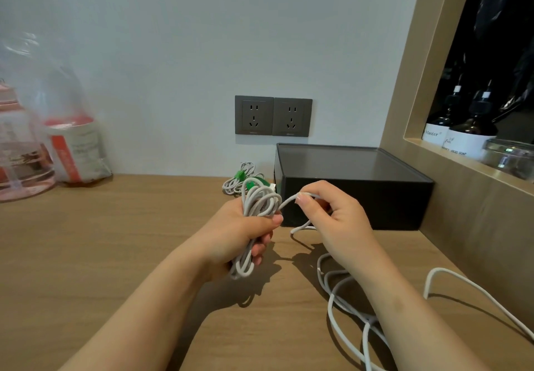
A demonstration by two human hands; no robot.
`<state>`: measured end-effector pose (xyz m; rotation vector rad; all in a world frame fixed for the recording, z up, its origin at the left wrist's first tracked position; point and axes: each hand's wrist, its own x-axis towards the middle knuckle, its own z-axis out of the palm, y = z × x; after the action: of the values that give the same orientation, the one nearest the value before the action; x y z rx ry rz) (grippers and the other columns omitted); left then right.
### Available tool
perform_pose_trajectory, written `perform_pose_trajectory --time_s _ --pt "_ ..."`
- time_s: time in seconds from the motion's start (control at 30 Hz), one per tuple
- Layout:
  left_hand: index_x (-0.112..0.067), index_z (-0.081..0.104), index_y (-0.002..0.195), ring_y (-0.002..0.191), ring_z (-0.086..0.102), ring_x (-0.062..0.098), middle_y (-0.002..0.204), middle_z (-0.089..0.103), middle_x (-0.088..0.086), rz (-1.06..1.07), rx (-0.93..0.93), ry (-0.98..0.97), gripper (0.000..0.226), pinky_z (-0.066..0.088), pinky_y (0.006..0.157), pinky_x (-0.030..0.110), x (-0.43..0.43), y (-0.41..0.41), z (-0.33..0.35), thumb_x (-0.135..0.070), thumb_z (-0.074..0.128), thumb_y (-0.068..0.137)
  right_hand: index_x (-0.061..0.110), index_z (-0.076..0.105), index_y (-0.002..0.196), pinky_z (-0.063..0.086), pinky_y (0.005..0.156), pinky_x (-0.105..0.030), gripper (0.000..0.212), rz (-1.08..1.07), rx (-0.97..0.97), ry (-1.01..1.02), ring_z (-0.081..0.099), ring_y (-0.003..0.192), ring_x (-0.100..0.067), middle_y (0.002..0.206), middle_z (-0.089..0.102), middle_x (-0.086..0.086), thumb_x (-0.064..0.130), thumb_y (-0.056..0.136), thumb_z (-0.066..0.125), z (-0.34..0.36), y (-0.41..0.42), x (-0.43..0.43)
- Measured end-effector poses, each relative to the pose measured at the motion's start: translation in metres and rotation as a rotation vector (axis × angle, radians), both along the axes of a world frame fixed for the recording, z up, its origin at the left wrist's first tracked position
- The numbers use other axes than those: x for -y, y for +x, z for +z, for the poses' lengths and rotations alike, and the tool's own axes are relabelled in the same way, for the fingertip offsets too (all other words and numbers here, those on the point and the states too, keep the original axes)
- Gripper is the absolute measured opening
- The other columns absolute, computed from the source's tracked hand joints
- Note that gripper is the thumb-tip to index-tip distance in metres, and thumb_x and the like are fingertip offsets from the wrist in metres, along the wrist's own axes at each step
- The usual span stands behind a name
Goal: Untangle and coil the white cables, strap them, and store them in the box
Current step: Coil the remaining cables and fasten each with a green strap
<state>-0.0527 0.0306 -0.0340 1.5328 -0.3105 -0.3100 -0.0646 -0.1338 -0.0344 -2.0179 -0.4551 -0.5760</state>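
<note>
My left hand [242,238] is closed around a bundle of white cable loops [260,201], held upright above the wooden desk. From the bundle a strand [289,201] runs to my right hand [332,217], which pinches it between thumb and fingers. Loose white cable [341,307] trails below my right forearm and across the desk to the right. A coiled white cable with a green strap [241,178] lies by the wall, left of the black box [352,188], whose lid is on. A green strap [255,182] shows behind the bundle.
Two grey wall sockets [273,116] sit above the box. At the left stand a pink clear container [20,154] and a red-and-grey packet [76,151]. A wooden niche at the right holds dark bottles [462,131] and a clear lid [508,157].
</note>
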Motion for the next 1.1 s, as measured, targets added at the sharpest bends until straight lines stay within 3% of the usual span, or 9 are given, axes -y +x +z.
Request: perform_pose_trajectory --time_s 0.13,0.27,0.57,0.7,0.83,0.9,1.0,1.1 --pt "-0.013 0.054 0.079 0.039 0.040 0.010 0.048 0.047 -0.002 0.060 0.090 0.154 0.013 0.040 0.041 0.024 0.005 -0.002 0.001 -0.015 0.064 0.088 0.034 0.060 0.071 0.045 0.056 -0.013 0.017 -0.127 0.102 0.147 0.054 0.067 -0.004 0.063 0.057 0.011 0.023 0.079 0.070 -0.002 -0.001 0.002" --pt "-0.021 0.055 0.068 0.039 0.040 0.010 0.042 0.044 -0.007 0.147 0.215 0.306 0.022 0.039 0.042 0.024 0.003 0.000 0.001 -0.027 0.068 0.084 0.039 0.055 0.071 0.044 0.060 -0.008 0.025 -0.151 0.193 0.062 0.054 0.075 -0.002 0.067 0.056 0.015 0.022 0.076 0.073 -0.001 -0.004 -0.003" --pt "-0.013 0.050 0.069 0.026 0.029 0.004 0.037 0.033 -0.004 0.334 -0.199 -0.485 0.019 0.031 0.031 0.013 -0.013 0.014 0.006 -0.017 0.065 0.079 0.023 0.055 0.083 0.039 0.048 -0.007 0.011 -0.280 -0.012 0.131 0.048 0.056 0.004 0.066 0.051 0.004 0.029 0.084 0.065 -0.002 0.007 0.014" --pt "-0.015 0.048 0.065 0.025 0.029 0.003 0.036 0.033 -0.006 0.423 -0.316 -0.647 0.028 0.030 0.031 0.011 -0.019 0.021 0.003 -0.020 0.061 0.089 0.029 0.057 0.085 0.040 0.052 -0.009 0.006 -0.185 -0.064 0.082 0.050 0.062 0.001 0.071 0.053 0.004 0.028 0.090 0.055 -0.003 0.008 0.013" --pt "-0.013 0.050 0.071 0.027 0.031 0.006 0.038 0.036 -0.004 0.490 -0.243 -0.462 0.022 0.032 0.032 0.015 -0.008 0.021 -0.005 -0.017 0.065 0.088 0.042 0.058 0.093 0.039 0.068 -0.004 0.022 -0.044 -0.076 0.119 0.050 0.085 0.008 0.095 0.058 0.009 0.027 0.096 0.042 -0.002 0.006 0.006" --pt "-0.013 0.052 0.073 0.029 0.032 0.008 0.039 0.038 -0.003 0.487 -0.195 -0.398 0.020 0.033 0.033 0.017 -0.004 0.020 -0.006 -0.017 0.065 0.087 0.043 0.056 0.090 0.039 0.064 -0.002 0.024 -0.065 -0.039 0.096 0.051 0.082 0.010 0.090 0.058 0.012 0.022 0.096 0.045 -0.001 0.005 0.006" --pt "-0.012 0.055 0.077 0.031 0.034 0.008 0.040 0.041 -0.004 0.463 -0.161 -0.344 0.016 0.035 0.035 0.019 -0.001 0.018 -0.007 -0.018 0.067 0.086 0.038 0.055 0.089 0.042 0.056 -0.009 0.019 -0.065 -0.050 0.072 0.051 0.067 0.001 0.073 0.054 0.007 0.020 0.093 0.051 -0.001 0.003 0.003" --pt "-0.012 0.054 0.081 0.034 0.035 0.009 0.043 0.041 -0.004 0.410 -0.122 -0.317 0.014 0.036 0.036 0.020 0.001 0.017 -0.008 -0.015 0.068 0.084 0.038 0.055 0.092 0.046 0.060 -0.011 0.019 -0.010 -0.108 0.096 0.056 0.069 0.003 0.072 0.061 0.006 0.020 0.093 0.051 -0.003 0.002 -0.005"
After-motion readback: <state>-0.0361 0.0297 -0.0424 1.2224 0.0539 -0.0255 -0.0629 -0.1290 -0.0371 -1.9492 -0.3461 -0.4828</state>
